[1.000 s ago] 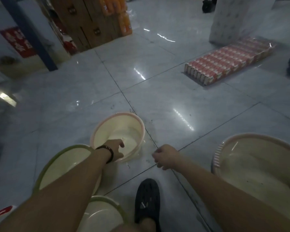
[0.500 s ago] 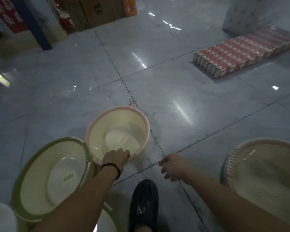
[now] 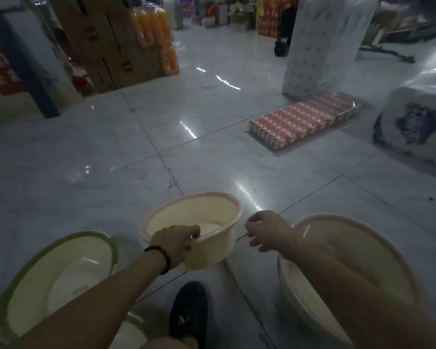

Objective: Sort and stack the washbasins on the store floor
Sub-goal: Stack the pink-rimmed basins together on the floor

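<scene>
Head view: a pale tiled floor (image 3: 111,159) is seen, with a flat pack of red cartons (image 3: 302,122) lying on it well beyond the hands. At the right a large pink-rimmed basin (image 3: 388,248) is set on the floor, partly covered by the right forearm. At the left a green-rimmed basin (image 3: 60,250) is found, tilted, with the left forearm crossing it.

Between the two, a smaller pink-rimmed basin (image 3: 211,250) is held by its near rim and tipped away from the person; it appears raised off the tiles. Its rim is gripped by the left hand (image 3: 172,244), the fingers (image 3: 190,244) being curled over the edge with the tips hidden inside.

The right hand (image 3: 267,229) is held just beside this basin, apart from it, above the far rim of the large one; its fingers (image 3: 253,241) are loosely curled and nothing is held.

A dark shoe (image 3: 189,308) is seen below the small basin. A dark bracelet (image 3: 161,254) is worn on the left wrist.
</scene>
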